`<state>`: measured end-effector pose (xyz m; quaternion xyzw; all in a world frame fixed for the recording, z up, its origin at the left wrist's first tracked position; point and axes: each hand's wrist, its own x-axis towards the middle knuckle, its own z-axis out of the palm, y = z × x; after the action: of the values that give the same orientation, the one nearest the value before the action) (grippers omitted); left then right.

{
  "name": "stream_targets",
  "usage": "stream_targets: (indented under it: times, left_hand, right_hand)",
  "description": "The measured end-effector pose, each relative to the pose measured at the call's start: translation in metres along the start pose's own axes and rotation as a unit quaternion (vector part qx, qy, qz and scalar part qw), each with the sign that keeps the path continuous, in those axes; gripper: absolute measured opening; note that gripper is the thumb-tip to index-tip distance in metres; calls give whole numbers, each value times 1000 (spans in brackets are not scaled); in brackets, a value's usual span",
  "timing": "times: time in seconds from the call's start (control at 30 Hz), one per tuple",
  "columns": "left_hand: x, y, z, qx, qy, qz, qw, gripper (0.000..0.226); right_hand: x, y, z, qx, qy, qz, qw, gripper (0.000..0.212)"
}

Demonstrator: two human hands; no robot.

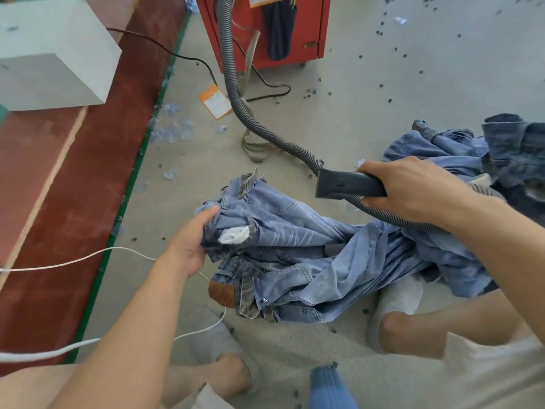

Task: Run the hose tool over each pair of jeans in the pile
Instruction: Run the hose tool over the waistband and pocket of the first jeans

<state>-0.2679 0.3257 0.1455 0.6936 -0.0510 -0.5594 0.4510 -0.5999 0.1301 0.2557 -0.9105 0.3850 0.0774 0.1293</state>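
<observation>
Grey floor [383, 84] under jeans pile [295, 261], orange card [215, 101], white cord [88, 256].

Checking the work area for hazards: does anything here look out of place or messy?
Yes. An orange tag lies loose on the floor, dark bits of debris are scattered across it, and a white cord trails past the person's foot, a possible trip hazard.

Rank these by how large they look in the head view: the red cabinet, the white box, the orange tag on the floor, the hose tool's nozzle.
1. white box and red cabinet: similar, both cropped, not ranked
2. nozzle, nearer the camera
3. orange tag
</observation>
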Motion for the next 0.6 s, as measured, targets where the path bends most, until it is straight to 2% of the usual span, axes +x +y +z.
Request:
stream_targets:
  times: [0.07,0.1,0.17,0.23,0.27,0.43,0.6]
  left_hand:
    - [-1,-12,5,111,8,-40,993,61]
    - [-1,-19,8,168,20,-43,985,66]
    - [0,-29,13,208,44,-19,977,48]
    - [1,-31,18,178,43,2,983,25]
    - [1,-30,20,158,35,6,987,21]
    - [-8,-33,34,-13,-92,-1,996,23]
    - [-13,-35,38,-81,-117,-5,990,27]
  right_hand:
    - [2,-3,6,-24,-20,3,999,27]
    - [3,-6,9,-29,-31,1,999,26]
    - [6,-12,16,-36,-43,-7,998,27]
    - [7,-19,20,-43,-46,-14,998,28]
    - [8,-21,22,-45,-48,-18,998,29]
    - [8,-24,26,-55,-60,-29,996,29]
    - [9,-18,28,-57,-79,-20,995,29]
